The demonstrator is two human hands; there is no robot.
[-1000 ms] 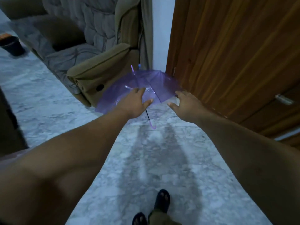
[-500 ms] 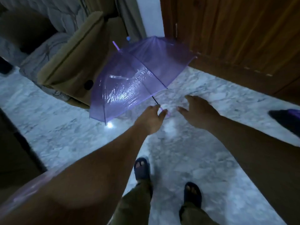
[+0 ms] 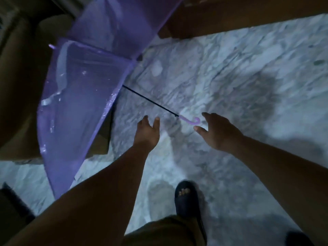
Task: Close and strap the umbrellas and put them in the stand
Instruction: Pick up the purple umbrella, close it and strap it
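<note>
Purple umbrella (image 3: 78, 96) lay open on its side on the marble floor (image 3: 230, 77), canopy spread wide and resting against a brown sofa (image 3: 19, 86) at left, upper edge reaching toward a wooden door (image 3: 230, 13). Translucent panels, wet-looking sheen. Thin dark shaft (image 3: 149, 101) ran out from under the canopy rim, down and right, ending in a pale purple hooked handle (image 3: 190, 120) that pointed toward the person. Whether the handle touched the floor or hung just above it could not be told.

Left hand (image 3: 146, 133) was just left of the shaft's lower end, fingers (image 3: 145, 119) straight and loosely spread, holding nothing. Right hand (image 3: 219, 133) was just right of the hook, thumb and fingers (image 3: 206, 114) parted in a wide cup facing the handle, also holding nothing. Neither hand touched the umbrella. Handle sat between the two hands, which read as a two-sided reach: probably right hand for the hook, left for the shaft, so the canopy could be lifted and slid shut.

One foot in a dark sandal (image 3: 187, 197) planted below the hands. No stand in view. Task judged barely begun for this umbrella: open, unstrapped, not yet picked up
</note>
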